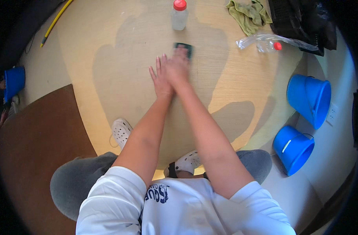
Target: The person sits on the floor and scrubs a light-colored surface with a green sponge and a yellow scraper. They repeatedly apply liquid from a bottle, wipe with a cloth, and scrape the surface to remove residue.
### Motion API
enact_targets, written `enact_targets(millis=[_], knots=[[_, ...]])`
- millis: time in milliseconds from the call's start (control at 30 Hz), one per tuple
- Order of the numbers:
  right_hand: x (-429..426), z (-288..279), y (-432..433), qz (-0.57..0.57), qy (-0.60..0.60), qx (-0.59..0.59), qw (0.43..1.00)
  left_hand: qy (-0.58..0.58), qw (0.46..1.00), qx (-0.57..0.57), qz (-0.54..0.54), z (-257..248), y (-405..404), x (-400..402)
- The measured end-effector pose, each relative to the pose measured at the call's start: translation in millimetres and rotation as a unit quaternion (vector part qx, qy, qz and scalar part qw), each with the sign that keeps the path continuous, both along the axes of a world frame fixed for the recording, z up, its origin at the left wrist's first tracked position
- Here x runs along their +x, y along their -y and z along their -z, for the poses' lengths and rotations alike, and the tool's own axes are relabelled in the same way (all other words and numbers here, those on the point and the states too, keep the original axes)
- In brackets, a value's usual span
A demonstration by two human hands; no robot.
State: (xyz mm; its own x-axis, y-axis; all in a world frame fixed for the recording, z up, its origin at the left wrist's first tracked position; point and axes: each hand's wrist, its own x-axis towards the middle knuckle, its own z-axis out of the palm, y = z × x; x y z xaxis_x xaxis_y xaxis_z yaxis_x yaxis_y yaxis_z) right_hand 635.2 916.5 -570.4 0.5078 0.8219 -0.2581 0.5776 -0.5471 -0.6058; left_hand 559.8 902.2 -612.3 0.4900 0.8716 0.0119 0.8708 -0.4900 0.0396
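Observation:
Both of my hands rest on a pale wood-look surface [143, 41]. My right hand [178, 66], blurred, lies over a dark green scouring pad [188, 50], pressing it flat with the fingertips; whether the fingers grip its edges is hidden. Palm down beside it, my left hand [161, 76] has its fingers spread and holds nothing; its inner side is partly covered by the right hand. Just beyond the pad stands a clear plastic bottle [179, 20] with a red cap.
A green cloth [249, 16] lies at the upper right, near a clear plastic bottle [265, 46] on its side and black bags [299, 20]. Blue buckets [302, 94] sit at right by the wall. A brown mat [46, 132] is at left, with a person's hand [1, 84] beyond.

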Motion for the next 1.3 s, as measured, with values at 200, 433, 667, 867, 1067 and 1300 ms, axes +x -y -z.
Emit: enact_targets(millis=[200, 433, 667, 867, 1067, 1300], knots=[[65.9, 33.5, 25.6, -0.087, 0.169, 0.047, 0.981, 0.247, 0.948, -0.017, -0.201, -3.9, -21.3, -85.7], [137.9, 42.1, 38.4, 0.138, 0.204, -0.096, 0.964, -0.17, 0.906, -0.236, -0.307, -71.1, 10.7, -202.0], [-128.9, 16.9, -116.7, -0.097, 0.036, 0.087, 0.991, -0.214, 0.908, -0.244, -0.265, -53.5, 0.9, -212.1], [-153.5, 31.7, -138.8, -0.33, 0.079, 0.099, 0.936, -0.247, 0.903, -0.271, -0.224, -54.4, -7.6, -202.7], [5.0, 21.7, -47.0, -0.168, 0.204, -0.002, 0.964, -0.223, 0.919, -0.221, -0.237, -57.2, -6.7, -210.3], [-50.5, 32.8, -69.4, -0.055, 0.186, 0.055, 0.979, -0.204, 0.939, -0.163, -0.225, -44.5, 6.7, -212.9]])
